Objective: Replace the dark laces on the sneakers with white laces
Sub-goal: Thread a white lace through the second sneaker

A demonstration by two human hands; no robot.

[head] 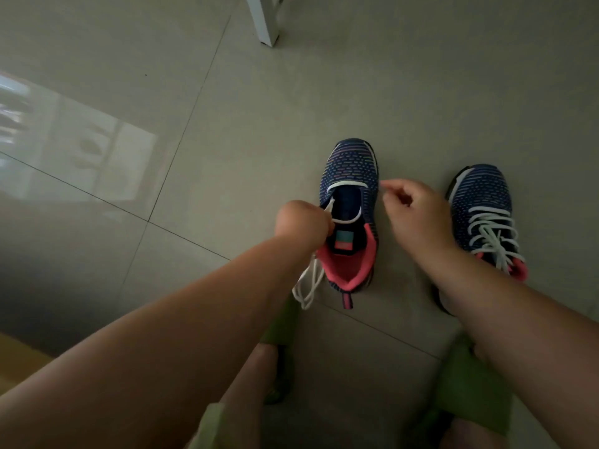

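Note:
A navy knit sneaker (351, 166) with a pink lining stands on the floor at centre, toe pointing away. A white lace (346, 184) crosses its lowest eyelets. My left hand (301, 223) grips one strand of this lace at the shoe's left side, and the loose tail (308, 286) hangs in loops below my wrist. My right hand (415, 215) pinches the other thin lace end just right of the shoe. A second matching sneaker (483, 202) stands to the right, fully laced in white, partly hidden by my right forearm.
The floor is grey tile with dark grout lines (181, 228). A white furniture leg (265, 21) stands at the top centre. My knees in green shorts (466, 384) fill the bottom edge. A bright window reflection (81, 147) lies on the left.

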